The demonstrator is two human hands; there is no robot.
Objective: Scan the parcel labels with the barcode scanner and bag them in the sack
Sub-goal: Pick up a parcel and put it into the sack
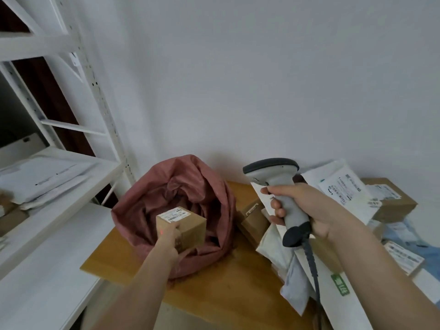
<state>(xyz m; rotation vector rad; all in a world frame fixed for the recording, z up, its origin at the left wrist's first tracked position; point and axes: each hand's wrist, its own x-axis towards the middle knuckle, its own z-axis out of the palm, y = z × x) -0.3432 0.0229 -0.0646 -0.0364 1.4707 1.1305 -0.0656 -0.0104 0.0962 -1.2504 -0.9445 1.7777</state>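
Head view, lower centre of the frame: your left hand (169, 236) grasps a small cardboard box (184, 226) by its near face, holding it over the open mouth of the pink sack (142, 206). A white label (174, 214) lies on the box top, and a red dot of light falls on your fingers. The sack sits on the left part of a wooden table (221, 296), its near fold close to the table's front edge. Right of centre, your right hand (302, 208) is clenched round the grip of the grey barcode scanner (277, 179), head raised, cable hanging down. Parcels and mailers (340, 186) crowd the table's right side, touching one another. A white shelf rack (78, 177) stands close at the frame's left.
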